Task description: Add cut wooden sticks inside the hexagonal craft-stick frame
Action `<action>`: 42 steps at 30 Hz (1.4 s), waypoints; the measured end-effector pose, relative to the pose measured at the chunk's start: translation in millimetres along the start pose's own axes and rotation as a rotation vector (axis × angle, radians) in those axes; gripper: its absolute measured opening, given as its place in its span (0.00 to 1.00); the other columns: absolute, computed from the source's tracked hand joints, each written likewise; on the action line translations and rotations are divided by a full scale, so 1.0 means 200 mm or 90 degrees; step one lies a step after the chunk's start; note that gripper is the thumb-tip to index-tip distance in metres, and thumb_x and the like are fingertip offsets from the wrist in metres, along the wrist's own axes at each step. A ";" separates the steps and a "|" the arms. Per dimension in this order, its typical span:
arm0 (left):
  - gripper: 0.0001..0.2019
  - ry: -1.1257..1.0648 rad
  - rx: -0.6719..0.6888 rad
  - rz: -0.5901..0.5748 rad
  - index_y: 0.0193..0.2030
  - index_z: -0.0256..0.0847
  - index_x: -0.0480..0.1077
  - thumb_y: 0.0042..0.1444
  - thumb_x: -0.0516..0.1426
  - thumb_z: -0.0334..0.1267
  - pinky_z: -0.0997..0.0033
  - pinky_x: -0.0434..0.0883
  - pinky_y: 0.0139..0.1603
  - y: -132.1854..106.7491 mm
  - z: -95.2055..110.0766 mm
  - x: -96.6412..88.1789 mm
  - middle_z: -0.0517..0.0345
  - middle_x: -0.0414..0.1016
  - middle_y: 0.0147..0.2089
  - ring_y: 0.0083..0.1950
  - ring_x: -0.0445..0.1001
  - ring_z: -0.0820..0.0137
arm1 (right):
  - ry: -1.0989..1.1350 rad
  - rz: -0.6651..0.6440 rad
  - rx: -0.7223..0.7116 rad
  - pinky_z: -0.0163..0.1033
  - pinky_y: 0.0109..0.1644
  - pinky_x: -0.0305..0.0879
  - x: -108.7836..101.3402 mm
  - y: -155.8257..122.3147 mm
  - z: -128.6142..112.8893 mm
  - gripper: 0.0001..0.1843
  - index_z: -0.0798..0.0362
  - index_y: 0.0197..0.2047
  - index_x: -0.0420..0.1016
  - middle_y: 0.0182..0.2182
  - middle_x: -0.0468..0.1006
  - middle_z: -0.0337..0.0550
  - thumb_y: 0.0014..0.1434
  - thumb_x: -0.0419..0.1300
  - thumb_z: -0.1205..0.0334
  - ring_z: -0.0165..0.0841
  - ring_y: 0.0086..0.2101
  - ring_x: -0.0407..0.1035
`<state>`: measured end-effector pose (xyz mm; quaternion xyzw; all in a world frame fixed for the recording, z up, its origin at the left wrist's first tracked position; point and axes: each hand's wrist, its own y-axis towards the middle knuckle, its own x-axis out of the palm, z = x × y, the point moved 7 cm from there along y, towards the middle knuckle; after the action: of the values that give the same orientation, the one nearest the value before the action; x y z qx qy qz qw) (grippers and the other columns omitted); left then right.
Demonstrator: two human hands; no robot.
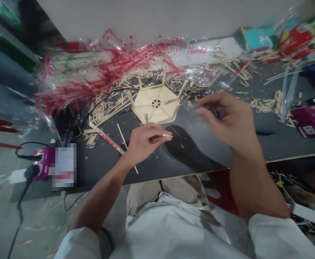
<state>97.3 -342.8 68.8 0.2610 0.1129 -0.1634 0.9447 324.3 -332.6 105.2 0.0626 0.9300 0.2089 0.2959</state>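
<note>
My left hand [146,141] is closed in a pinch on a short wooden stick [167,135], whose pale tip shows past the fingertips. Just beyond it lies a six-sided frame [153,104] built from thin wooden sticks, with short posts standing up at its corners. My right hand [226,120] is raised above the table to the right of the frame. It is blurred by motion, with thumb and forefinger near each other. Something blue shows behind these fingers; whether the hand holds it I cannot tell.
The dark table [200,151] carries scattered stick offcuts [100,111] and red-and-clear plastic wrappers [114,64] at the back. A long stick [123,138] and a red-marked strip [106,136] lie left. Purple power sockets [42,163] with cables sit at the left edge; another purple box [312,120] stands right.
</note>
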 end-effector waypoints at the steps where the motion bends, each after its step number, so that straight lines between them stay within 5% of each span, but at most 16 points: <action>1: 0.05 0.004 0.008 0.007 0.40 0.43 0.84 0.61 0.68 0.40 0.78 0.69 0.28 0.00 0.00 -0.01 0.54 0.83 0.38 0.27 0.74 0.78 | 0.023 -0.053 -0.036 0.47 0.48 0.74 0.05 -0.01 -0.08 0.09 0.46 0.44 0.79 0.41 0.84 0.45 0.61 0.67 0.54 0.39 0.39 0.78; 6: 0.04 0.049 0.057 0.043 0.41 0.47 0.85 0.61 0.68 0.41 0.77 0.69 0.30 0.01 0.00 -0.05 0.57 0.80 0.37 0.30 0.74 0.77 | 0.135 -0.287 -0.086 0.47 0.50 0.75 0.29 -0.05 -0.21 0.11 0.42 0.45 0.81 0.42 0.85 0.41 0.62 0.67 0.49 0.40 0.43 0.79; 19: 0.04 0.063 0.144 0.022 0.42 0.44 0.84 0.60 0.68 0.35 0.80 0.69 0.33 0.01 0.05 -0.04 0.59 0.77 0.37 0.33 0.74 0.79 | 0.334 -0.350 0.079 0.45 0.50 0.76 0.37 -0.04 -0.06 0.18 0.49 0.42 0.83 0.38 0.85 0.42 0.50 0.77 0.53 0.38 0.40 0.80; 25: 0.06 0.035 0.134 0.021 0.43 0.46 0.84 0.59 0.69 0.37 0.80 0.70 0.34 0.01 0.04 -0.04 0.59 0.78 0.36 0.33 0.75 0.79 | 0.349 -0.379 0.108 0.44 0.47 0.77 0.39 -0.01 -0.09 0.16 0.49 0.36 0.83 0.33 0.84 0.40 0.48 0.78 0.52 0.36 0.37 0.79; 30: 0.06 -0.037 0.080 0.035 0.43 0.45 0.84 0.58 0.70 0.38 0.80 0.68 0.29 0.01 0.02 -0.04 0.59 0.78 0.36 0.29 0.72 0.81 | 0.332 -0.367 0.126 0.43 0.46 0.77 0.38 0.02 -0.10 0.19 0.46 0.38 0.81 0.33 0.84 0.38 0.46 0.78 0.50 0.36 0.36 0.80; 34: 0.11 -0.102 -0.069 0.038 0.46 0.41 0.81 0.58 0.70 0.41 0.79 0.68 0.26 0.01 -0.05 -0.05 0.59 0.78 0.34 0.25 0.69 0.80 | 0.281 -0.331 0.062 0.44 0.47 0.77 0.33 0.05 -0.13 0.16 0.43 0.41 0.82 0.31 0.84 0.36 0.50 0.77 0.51 0.36 0.35 0.80; 38: 0.13 -0.093 -0.156 0.070 0.40 0.39 0.76 0.57 0.70 0.45 0.79 0.64 0.23 0.00 -0.11 -0.08 0.63 0.73 0.27 0.23 0.67 0.80 | 0.245 -0.189 -0.029 0.47 0.45 0.76 0.22 0.10 -0.17 0.12 0.42 0.40 0.83 0.33 0.83 0.36 0.52 0.76 0.57 0.37 0.36 0.78; 42: 0.16 -0.099 -0.167 0.072 0.36 0.41 0.67 0.63 0.64 0.50 0.80 0.62 0.22 0.00 -0.13 -0.08 0.66 0.68 0.25 0.21 0.65 0.80 | 0.018 -0.026 -0.159 0.50 0.47 0.74 0.15 0.11 -0.21 0.06 0.43 0.40 0.82 0.36 0.84 0.40 0.59 0.72 0.62 0.40 0.40 0.77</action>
<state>79.0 -325.4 51.5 0.1277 0.0447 -0.1136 0.9843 274.7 -320.4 130.3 0.0035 0.9017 0.3182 0.2927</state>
